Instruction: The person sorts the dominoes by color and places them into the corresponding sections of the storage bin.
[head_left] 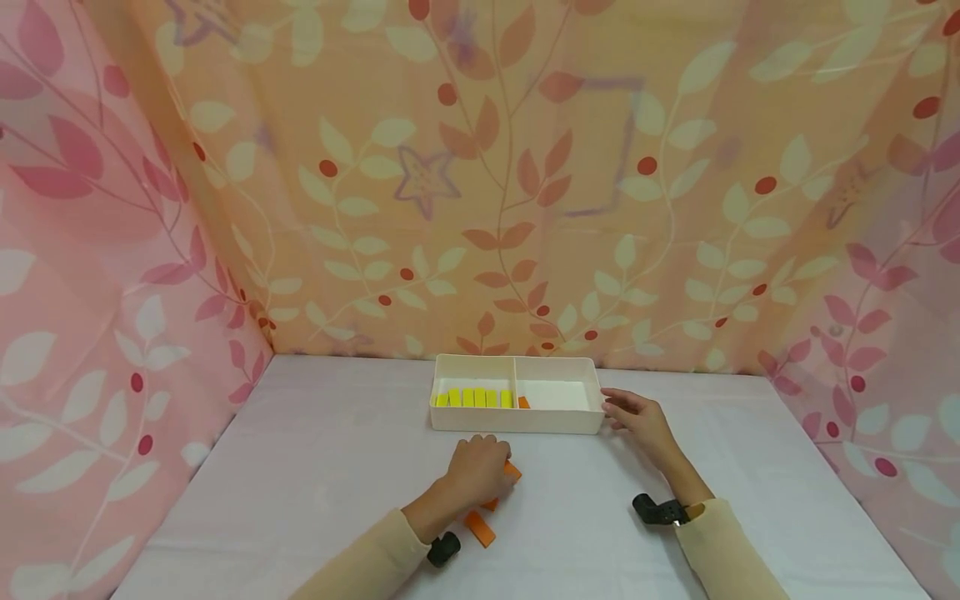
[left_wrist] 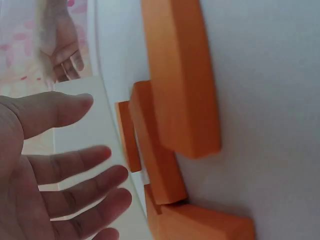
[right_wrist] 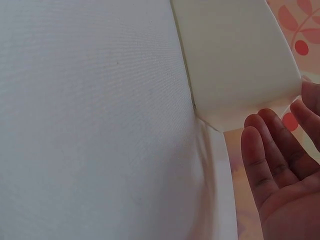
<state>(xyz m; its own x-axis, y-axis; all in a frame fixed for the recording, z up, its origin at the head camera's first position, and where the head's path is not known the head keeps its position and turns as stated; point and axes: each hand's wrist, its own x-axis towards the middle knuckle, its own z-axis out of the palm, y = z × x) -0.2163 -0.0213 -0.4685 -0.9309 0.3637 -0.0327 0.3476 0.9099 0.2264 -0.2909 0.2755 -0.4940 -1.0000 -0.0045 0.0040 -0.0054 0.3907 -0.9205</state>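
My left hand hovers over several orange blocks on the table. In the left wrist view its thumb and fingers are spread and slightly bent, holding nothing; orange blocks lie just beyond the fingertips. My right hand is at the right end of a white two-compartment box. The right wrist view shows relaxed fingers at the box's end wall, seemingly touching it. Yellow blocks stand in a row in the left compartment. One orange block shows at the left of the right compartment.
The box stands near the back of a white-covered table. A leaf-patterned curtain rises behind and at both sides. Dark wrist straps with small cameras are on both wrists.
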